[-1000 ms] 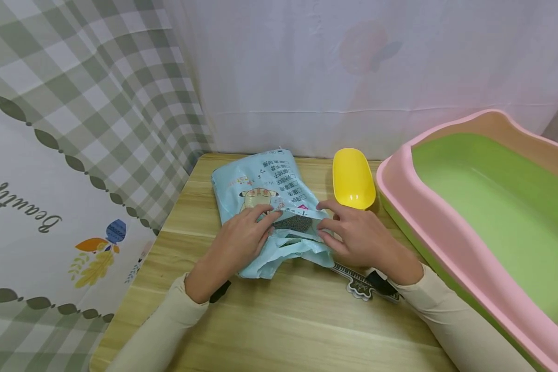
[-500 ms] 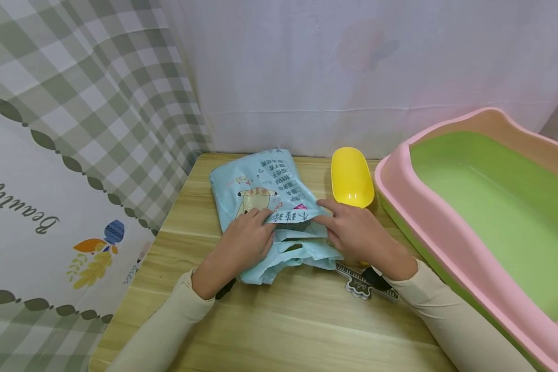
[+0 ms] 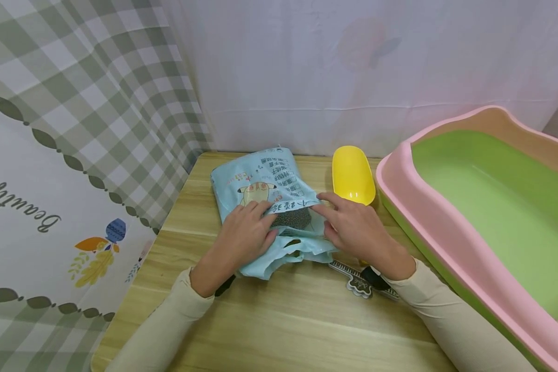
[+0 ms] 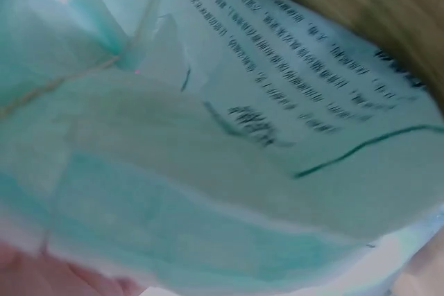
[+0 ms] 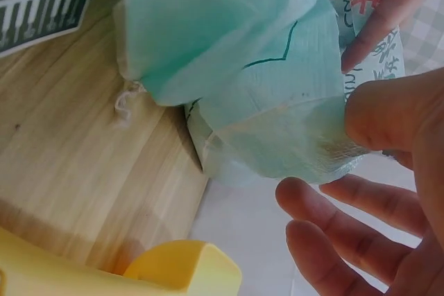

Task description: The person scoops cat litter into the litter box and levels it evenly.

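Observation:
A light-blue printed plastic bag [image 3: 260,188] lies on the table with its mouth toward me. Dark granules [image 3: 294,218] show inside the opening. My left hand [image 3: 246,232] pinches the left side of the upper rim; in the left wrist view the bag's pale inner wall [image 4: 229,171] fills most of the picture. My right hand [image 3: 355,230] pinches the right end of that rim, its thumb [image 5: 388,112] on the film and the other fingers spread below. A printed strip of the rim stretches between both hands. The lower rim, with cut-out handle holes, hangs loose and crumpled.
A yellow scoop [image 3: 352,175] lies behind my right hand. To the right stands a large green tub with a pink rim [image 3: 439,201]. A black-and-white strip with a scalloped tag [image 3: 359,285] lies under my right wrist. Curtains hang behind and left of the wooden table [image 3: 269,330].
The upper rim was first a thin edge; it folded down over the granules, then rose again, so the printed strip and the granules both show. Both hands stay at the rim.

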Tool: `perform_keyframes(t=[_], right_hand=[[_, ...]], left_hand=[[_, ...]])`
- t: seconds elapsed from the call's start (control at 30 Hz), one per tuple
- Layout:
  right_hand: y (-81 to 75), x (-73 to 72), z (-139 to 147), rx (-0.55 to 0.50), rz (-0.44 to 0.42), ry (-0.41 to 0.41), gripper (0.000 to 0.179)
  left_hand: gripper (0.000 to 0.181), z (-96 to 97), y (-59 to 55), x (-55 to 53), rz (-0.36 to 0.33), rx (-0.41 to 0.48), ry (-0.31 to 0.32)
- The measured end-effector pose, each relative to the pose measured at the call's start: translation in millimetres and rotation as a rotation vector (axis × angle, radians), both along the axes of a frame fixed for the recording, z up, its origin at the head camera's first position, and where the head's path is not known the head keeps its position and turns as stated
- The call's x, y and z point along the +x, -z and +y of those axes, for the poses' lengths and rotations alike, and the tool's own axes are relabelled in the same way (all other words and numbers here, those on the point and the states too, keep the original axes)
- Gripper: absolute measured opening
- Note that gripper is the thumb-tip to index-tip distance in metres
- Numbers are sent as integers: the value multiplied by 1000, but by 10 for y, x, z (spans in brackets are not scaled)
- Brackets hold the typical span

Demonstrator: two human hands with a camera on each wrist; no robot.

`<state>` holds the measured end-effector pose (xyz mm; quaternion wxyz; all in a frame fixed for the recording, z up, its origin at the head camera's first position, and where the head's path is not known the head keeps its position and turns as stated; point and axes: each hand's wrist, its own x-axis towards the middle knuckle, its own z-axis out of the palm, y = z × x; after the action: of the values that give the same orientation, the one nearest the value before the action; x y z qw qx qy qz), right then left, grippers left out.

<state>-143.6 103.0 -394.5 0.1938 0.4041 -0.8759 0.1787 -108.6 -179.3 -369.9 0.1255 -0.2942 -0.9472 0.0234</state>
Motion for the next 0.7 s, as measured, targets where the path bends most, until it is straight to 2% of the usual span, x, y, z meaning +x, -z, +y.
perform_keyframes(t=[0.33, 0.47, 0.7], right_hand=[[-52, 23, -29, -10, 14, 23, 46], [-54, 48, -26, -9, 17, 23, 46], [-94, 123, -6, 21, -44, 22, 50]], left_hand=[[35, 4, -70, 12, -10, -2, -13], [34, -3, -88, 34, 15, -2, -7], [33, 4, -135, 63, 20, -6, 20]])
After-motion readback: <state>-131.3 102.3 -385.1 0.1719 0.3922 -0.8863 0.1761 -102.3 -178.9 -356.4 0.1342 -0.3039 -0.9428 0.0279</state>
